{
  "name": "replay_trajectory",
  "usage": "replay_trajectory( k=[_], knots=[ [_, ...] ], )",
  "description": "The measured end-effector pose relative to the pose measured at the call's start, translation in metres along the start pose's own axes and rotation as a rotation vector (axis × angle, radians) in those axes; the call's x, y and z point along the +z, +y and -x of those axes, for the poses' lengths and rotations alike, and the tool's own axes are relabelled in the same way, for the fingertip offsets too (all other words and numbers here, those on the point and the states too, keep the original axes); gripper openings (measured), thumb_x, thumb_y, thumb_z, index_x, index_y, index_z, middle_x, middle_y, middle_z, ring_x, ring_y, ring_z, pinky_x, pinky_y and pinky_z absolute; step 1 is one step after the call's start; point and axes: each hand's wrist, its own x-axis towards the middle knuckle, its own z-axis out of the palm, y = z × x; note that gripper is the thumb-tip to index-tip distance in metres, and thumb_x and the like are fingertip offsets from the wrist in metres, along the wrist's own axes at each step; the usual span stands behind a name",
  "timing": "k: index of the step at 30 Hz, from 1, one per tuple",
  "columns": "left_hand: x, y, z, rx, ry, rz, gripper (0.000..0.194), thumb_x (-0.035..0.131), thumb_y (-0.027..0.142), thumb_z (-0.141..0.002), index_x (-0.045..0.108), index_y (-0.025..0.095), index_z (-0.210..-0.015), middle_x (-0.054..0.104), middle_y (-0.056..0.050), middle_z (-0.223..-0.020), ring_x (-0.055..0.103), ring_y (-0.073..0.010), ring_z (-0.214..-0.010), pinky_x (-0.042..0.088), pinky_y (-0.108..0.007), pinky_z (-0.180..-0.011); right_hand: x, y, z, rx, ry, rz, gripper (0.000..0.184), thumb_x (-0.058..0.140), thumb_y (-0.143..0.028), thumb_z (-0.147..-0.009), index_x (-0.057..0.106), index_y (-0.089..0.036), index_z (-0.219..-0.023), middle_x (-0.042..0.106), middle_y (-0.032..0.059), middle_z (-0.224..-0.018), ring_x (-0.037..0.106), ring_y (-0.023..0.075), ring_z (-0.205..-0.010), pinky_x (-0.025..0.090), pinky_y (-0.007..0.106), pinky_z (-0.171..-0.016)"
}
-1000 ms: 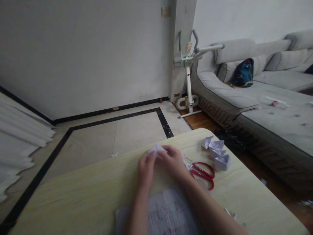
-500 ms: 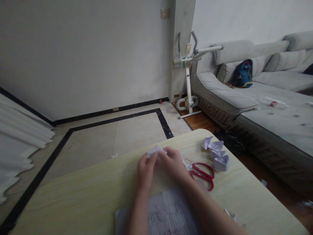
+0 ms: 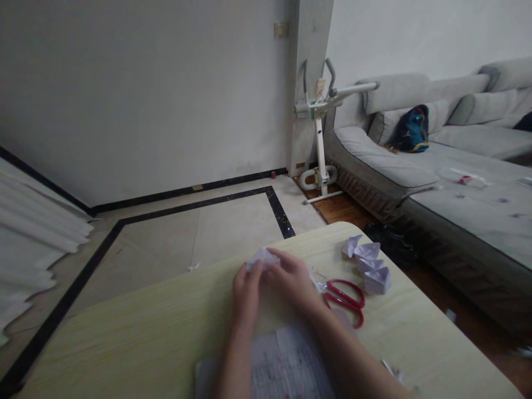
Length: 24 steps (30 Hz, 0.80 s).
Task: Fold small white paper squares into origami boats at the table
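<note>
A small folded piece of white paper (image 3: 262, 256) is held near the table's far edge, between both hands. My left hand (image 3: 246, 288) grips its left side, thumb on the near face. My right hand (image 3: 293, 277) closes on its right side, and the fingers partly cover the paper. Right of my right hand lies a pair of scissors (image 3: 347, 296) with red handles; the blades are mostly hidden. Beyond them, several folded paper pieces (image 3: 376, 276) stand in a row. Under my forearms lies a written sheet of paper (image 3: 286, 360).
The pale wooden table (image 3: 137, 338) has a rounded far corner. Paper scraps (image 3: 393, 371) lie at its right. Past the table are a grey sofa (image 3: 453, 221) with a blue bag (image 3: 413, 130), a white exercise machine (image 3: 320, 138), and a white curtain (image 3: 25, 238) at left.
The folded paper has tipped slightly left in my hands, and my right fingers have shifted over its right side. The whole view has moved a little downward.
</note>
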Motion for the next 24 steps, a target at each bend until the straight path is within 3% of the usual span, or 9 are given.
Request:
replay_trajectory(
  k=[24],
  knots=[
    [-0.0003, 0.0013, 0.0001, 0.001, -0.038, -0.057, 0.034, 0.072, 0.043, -0.071, 0.07, 0.012, -0.087, 0.071, -0.007, -0.078, 0.064, -0.0186, -0.071, 0.049, -0.026, -0.064, 0.0001, -0.0015, -0.0014, 0.072, 0.041, -0.053, 0.026, 0.063, -0.028, -0.078, 0.074, -0.016, -0.099, 0.075, 0.0056, -0.09, 0.069, 0.0239, -0.085, 0.053, 0.033, -0.077]
  ],
)
